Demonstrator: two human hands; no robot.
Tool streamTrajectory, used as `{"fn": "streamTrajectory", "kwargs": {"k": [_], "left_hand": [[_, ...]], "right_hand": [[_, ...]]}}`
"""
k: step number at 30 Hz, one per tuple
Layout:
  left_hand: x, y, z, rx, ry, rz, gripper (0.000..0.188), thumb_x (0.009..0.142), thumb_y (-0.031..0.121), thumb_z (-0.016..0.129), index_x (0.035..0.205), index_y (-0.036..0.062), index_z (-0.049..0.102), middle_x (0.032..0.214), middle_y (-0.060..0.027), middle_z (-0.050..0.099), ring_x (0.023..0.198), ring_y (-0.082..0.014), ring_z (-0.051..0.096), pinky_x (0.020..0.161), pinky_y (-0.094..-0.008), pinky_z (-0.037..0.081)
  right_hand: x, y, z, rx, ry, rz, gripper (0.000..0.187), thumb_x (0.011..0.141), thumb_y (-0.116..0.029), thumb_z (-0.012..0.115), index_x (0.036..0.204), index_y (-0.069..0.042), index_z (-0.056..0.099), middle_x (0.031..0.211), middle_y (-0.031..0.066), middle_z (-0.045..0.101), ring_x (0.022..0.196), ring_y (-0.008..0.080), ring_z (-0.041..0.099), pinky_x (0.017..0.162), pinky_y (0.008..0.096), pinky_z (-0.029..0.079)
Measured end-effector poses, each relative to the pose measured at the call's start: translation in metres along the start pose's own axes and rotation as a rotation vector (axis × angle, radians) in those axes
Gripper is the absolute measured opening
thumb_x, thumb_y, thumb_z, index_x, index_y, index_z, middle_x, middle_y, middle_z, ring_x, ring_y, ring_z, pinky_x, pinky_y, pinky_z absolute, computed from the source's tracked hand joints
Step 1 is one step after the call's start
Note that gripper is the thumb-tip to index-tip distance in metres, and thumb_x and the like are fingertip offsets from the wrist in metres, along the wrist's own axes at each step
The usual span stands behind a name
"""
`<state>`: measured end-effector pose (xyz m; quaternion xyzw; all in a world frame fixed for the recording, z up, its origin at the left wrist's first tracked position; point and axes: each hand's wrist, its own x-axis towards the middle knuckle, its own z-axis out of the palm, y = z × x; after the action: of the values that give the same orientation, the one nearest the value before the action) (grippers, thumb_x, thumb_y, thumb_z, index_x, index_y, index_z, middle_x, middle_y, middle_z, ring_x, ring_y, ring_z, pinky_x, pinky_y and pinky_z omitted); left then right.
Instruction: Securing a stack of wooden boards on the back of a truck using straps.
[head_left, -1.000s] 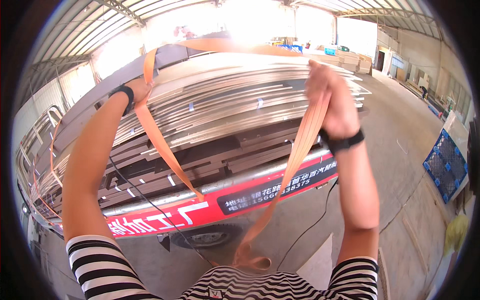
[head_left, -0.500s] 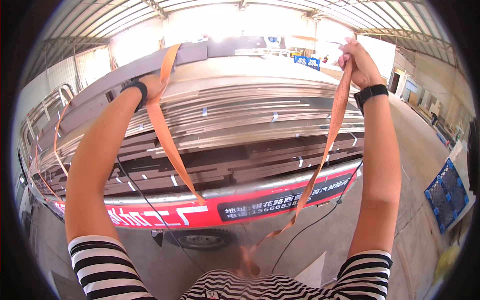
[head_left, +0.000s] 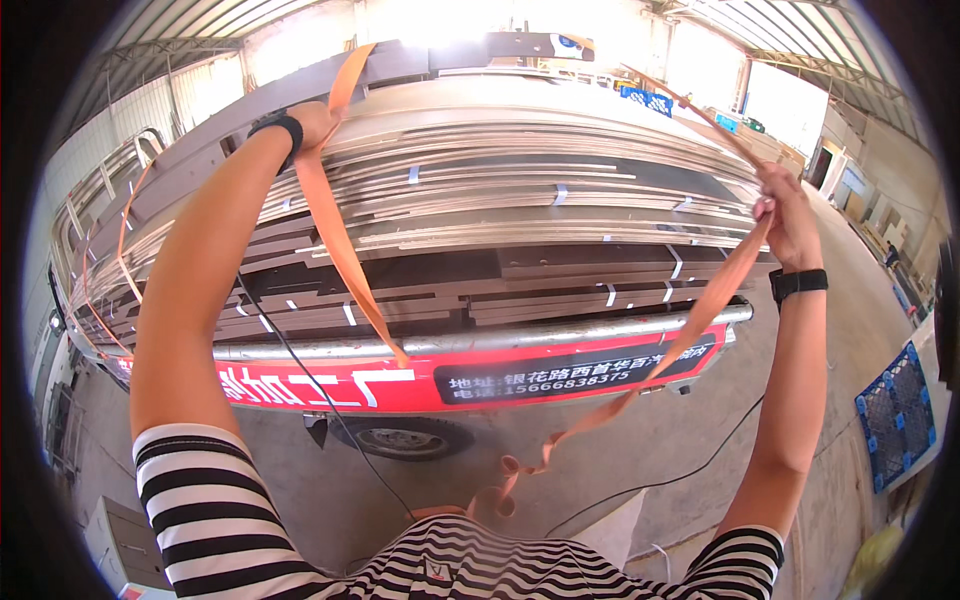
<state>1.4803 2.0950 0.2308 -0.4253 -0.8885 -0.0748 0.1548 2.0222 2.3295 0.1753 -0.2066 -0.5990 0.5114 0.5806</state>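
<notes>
Long flat boards (head_left: 470,170) lie stacked high on a truck bed with a red side panel (head_left: 405,385). An orange webbing strap (head_left: 345,262) runs over the stack and down to the bed's edge. My left hand (head_left: 318,124) is closed round this strap near the top of the load. Out to the right, my right hand (head_left: 792,215) grips a second length of orange strap (head_left: 708,300). One part of that length slants from the hand up toward the far side of the load; the other hangs down and curls near my body. My fingers partly hide the webbing.
Below the bed are a truck wheel (head_left: 402,437) and a dark cable (head_left: 325,385) hanging down on the left. A blue plastic pallet (head_left: 897,420) leans at the right. More orange straps (head_left: 122,240) cross the load at far left. A steel rail (head_left: 480,342) edges the bed.
My right hand has moved right and lower, and its strap now trails up over the load instead of only hanging. My left hand stays on its strap. The view has shifted slightly.
</notes>
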Motion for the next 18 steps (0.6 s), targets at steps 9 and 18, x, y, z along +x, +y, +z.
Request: {"fn": "streamTrajectory", "kwargs": {"k": [9,18], "left_hand": [[0.004,0.005,-0.002,0.123,0.029,0.061,0.073,0.094,0.053,0.026,0.080,-0.0080,0.064,0.080,-0.0241,0.064,0.079,-0.0382,0.062,0.082,-0.0434,0.043],[0.002,0.000,-0.005,0.078,0.045,0.115,0.071,0.094,0.052,0.028,0.081,-0.0084,0.064,0.079,-0.0248,0.064,0.079,-0.0370,0.063,0.081,-0.0415,0.044]], "right_hand": [[0.044,-0.002,-0.026,-0.298,0.191,-0.007,0.025,0.091,-0.022,0.053,0.091,0.002,0.055,0.068,0.0079,0.057,0.054,0.0149,0.057,0.052,0.0297,0.054],[-0.079,0.021,0.016,-0.317,-0.134,0.028,0.025,0.084,-0.018,0.064,0.096,0.001,0.052,0.069,0.0018,0.054,0.054,0.0103,0.054,0.051,0.0231,0.046]]}}
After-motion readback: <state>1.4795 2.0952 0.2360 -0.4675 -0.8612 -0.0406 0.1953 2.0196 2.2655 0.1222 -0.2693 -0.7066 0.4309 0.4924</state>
